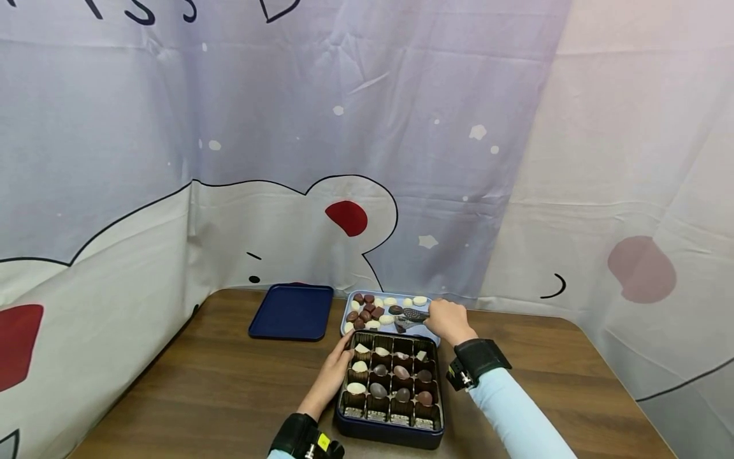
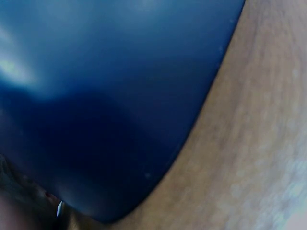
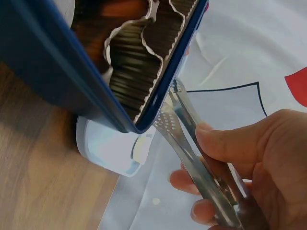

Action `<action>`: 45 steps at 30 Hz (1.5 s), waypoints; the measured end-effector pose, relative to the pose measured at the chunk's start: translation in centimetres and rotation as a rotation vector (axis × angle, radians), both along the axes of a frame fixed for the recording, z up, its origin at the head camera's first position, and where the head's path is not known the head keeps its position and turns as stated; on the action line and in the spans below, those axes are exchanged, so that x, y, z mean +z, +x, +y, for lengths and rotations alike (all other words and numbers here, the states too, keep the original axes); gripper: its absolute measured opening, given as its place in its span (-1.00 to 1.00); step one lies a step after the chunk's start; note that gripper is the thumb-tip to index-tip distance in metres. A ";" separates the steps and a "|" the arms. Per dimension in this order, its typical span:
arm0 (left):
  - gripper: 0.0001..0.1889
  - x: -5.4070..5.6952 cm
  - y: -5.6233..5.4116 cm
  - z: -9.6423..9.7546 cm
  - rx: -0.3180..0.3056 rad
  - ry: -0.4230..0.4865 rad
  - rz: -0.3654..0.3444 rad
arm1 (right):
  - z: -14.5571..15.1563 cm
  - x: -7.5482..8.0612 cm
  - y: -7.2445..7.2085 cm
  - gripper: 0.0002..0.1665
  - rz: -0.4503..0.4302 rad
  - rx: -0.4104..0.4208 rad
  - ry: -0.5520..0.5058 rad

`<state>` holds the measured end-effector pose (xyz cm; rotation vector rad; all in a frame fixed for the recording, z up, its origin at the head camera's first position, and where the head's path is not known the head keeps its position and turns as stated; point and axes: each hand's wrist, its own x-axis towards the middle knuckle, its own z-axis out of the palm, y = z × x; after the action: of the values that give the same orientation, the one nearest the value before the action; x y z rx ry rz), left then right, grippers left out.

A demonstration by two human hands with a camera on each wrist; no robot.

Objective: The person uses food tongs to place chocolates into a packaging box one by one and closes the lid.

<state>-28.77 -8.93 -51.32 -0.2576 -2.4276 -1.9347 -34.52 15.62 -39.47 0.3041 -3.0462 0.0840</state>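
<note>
A dark blue box (image 1: 390,440) with a gold-black divided insert stands on the table, white, brown and dark chocolates in many compartments. My left hand (image 1: 329,377) rests against its far left side. In the left wrist view, the box's blue wall (image 2: 134,96) fills most of the picture; that hand's fingers are mostly hidden. My right hand (image 1: 450,320) holds metal tongs (image 3: 192,163) with perforated tips, thumb on one arm and fingers on the other. The tongs reach over a light blue tray (image 1: 430,336) behind the box, beside a dark oval chocolate (image 1: 395,310).
White and brown chocolates (image 1: 367,312) lie on the tray's left half, with more white ones along its far edge. A dark blue lid (image 1: 292,312) lies left of the tray on the wooden table (image 1: 229,382). A printed cloth (image 1: 275,236) hangs behind the table.
</note>
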 end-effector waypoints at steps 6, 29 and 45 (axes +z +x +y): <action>-0.47 -0.1 -0.1 0.0 -0.004 0.003 -0.008 | 0.0 -0.4 0.0 -0.65 -0.019 -0.004 -0.039; -0.46 0.2 0.2 0.0 -0.015 -0.001 -0.014 | 1.5 1.6 1.4 -0.67 0.082 0.030 -0.096; -0.46 0.0 0.1 0.0 -0.009 0.009 -0.014 | -1.2 4.6 9.2 -0.75 0.241 0.383 -0.053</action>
<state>-28.68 -8.96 -51.31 -0.2553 -2.4302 -1.9575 -25.37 14.44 -34.86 0.8237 -2.7045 0.1386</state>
